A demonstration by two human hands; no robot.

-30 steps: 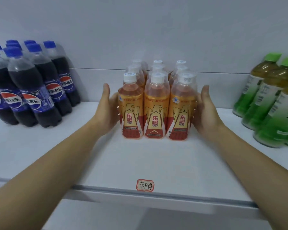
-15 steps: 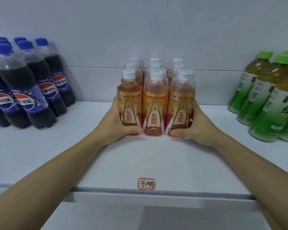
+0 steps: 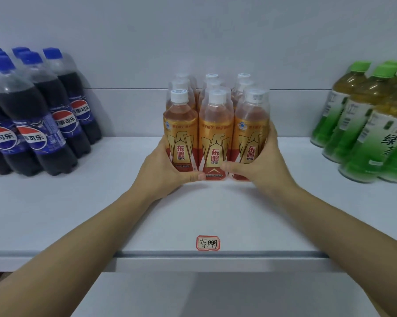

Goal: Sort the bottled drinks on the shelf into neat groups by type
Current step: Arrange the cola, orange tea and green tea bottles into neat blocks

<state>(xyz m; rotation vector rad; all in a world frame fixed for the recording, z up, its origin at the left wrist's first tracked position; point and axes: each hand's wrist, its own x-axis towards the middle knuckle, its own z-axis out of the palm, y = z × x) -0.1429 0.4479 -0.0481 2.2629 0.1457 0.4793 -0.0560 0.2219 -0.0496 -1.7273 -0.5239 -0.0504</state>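
Observation:
Several orange energy drink bottles with white caps stand in a tight block at the middle of the white shelf. My left hand wraps the front left bottle, its thumb across the base of the front row. My right hand cups the front right bottle, thumb pointing inward along the front. The fingers of both hands are hidden behind the block. Dark cola bottles with blue caps stand grouped at the left. Green tea bottles with green caps stand grouped at the right.
A small red-edged handwritten label is stuck near the shelf's front edge, below the orange block. A grey back wall closes the shelf behind. Bare shelf lies between the three groups and in front of my hands.
Both hands went from flat against the block's sides to curling round its front corners, thumbs now closer together along the front. The orange block sits tighter.

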